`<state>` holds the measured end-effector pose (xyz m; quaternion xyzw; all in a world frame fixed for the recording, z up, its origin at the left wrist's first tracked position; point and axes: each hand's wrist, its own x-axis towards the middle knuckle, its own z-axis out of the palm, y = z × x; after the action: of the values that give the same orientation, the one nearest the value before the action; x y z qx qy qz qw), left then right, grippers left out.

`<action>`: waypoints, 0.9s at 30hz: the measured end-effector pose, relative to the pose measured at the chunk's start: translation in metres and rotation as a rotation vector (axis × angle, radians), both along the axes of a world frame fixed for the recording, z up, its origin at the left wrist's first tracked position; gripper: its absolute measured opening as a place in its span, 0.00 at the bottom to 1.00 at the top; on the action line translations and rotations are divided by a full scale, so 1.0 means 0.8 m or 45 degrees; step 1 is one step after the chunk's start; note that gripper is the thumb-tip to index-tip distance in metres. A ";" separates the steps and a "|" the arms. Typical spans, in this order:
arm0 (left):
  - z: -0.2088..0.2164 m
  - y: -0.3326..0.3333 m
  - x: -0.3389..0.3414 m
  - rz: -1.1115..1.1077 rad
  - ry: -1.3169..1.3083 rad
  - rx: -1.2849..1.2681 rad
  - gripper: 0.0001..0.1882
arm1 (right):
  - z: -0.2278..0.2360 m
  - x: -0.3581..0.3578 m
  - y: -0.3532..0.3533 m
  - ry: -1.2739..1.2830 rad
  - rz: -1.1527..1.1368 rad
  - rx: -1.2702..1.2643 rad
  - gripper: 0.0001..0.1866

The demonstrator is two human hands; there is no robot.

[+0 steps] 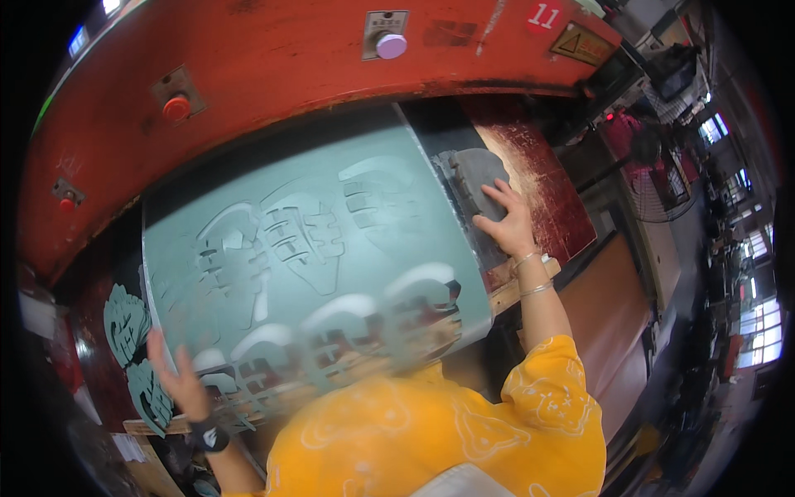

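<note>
A pale green sheet point(315, 248) with several shoe-upper outlines cut into it lies in front of me. Cut-out holes run along its near edge. My left hand point(180, 385), smeared by motion, has its fingers apart beside the sheet's near left corner; nothing shows in it. My right hand point(509, 219) lies spread against the near right side of a dark grey notched block point(479, 178), which looks like a cutting die. Thumb and fingers touch it without wrapping round it. Stacks of green cut pieces point(126, 323) sit left of the sheet.
An orange-red machine beam point(281, 74) spans the far side, with a red button point(175, 108) and a pale purple knob point(391, 45). To the right are a worn dark red board point(546, 182), a brown panel point(609, 323) and a fan point(662, 186).
</note>
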<state>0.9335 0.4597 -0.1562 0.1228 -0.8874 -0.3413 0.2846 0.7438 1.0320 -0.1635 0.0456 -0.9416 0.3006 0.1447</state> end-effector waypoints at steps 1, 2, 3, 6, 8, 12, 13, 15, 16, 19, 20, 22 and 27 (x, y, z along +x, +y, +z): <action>-0.005 -0.038 0.029 0.119 -0.032 -0.066 0.23 | -0.002 -0.001 0.000 0.067 -0.024 0.135 0.35; -0.015 -0.069 0.057 0.345 -0.130 -0.233 0.23 | -0.005 0.000 -0.003 -0.045 -0.037 0.223 0.33; -0.028 -0.091 0.082 0.446 -0.089 -0.164 0.24 | -0.005 0.001 -0.004 -0.094 -0.052 0.296 0.32; -0.073 -0.130 0.124 0.482 -0.273 0.275 0.25 | 0.008 0.012 -0.005 -0.104 -0.060 0.406 0.28; -0.089 -0.136 0.128 0.272 -0.193 0.549 0.26 | 0.026 0.033 0.003 -0.037 -0.095 0.462 0.25; -0.089 -0.127 0.077 0.077 -0.222 0.424 0.24 | 0.026 0.088 -0.002 -0.758 0.051 -0.058 0.22; -0.085 -0.123 0.062 0.196 -0.320 0.257 0.22 | 0.016 0.096 -0.009 -0.737 0.074 -0.076 0.21; -0.073 -0.117 0.046 0.190 -0.259 0.078 0.20 | -0.002 0.113 -0.019 -0.718 0.080 -0.092 0.19; -0.066 -0.115 0.047 0.021 -0.151 0.026 0.19 | -0.005 0.122 -0.019 -0.679 0.131 -0.274 0.18; -0.018 -0.124 0.095 0.034 -0.356 0.294 0.17 | 0.015 0.160 0.002 -0.796 0.231 -0.710 0.13; 0.004 -0.126 0.113 -0.022 -0.394 0.204 0.18 | 0.033 0.176 0.017 -1.035 0.167 -0.650 0.12; 0.048 -0.113 0.130 0.259 -0.856 0.115 0.19 | 0.045 0.187 0.027 -1.478 0.218 -0.593 0.12; 0.095 0.056 -0.029 -0.361 -0.300 0.098 0.18 | 0.005 0.152 -0.006 -0.843 0.255 -0.498 0.13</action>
<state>0.9102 0.5044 -0.0805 0.0464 -0.9092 -0.3952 0.1229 0.8657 1.0276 -0.1594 0.0094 -0.8533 0.4852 -0.1906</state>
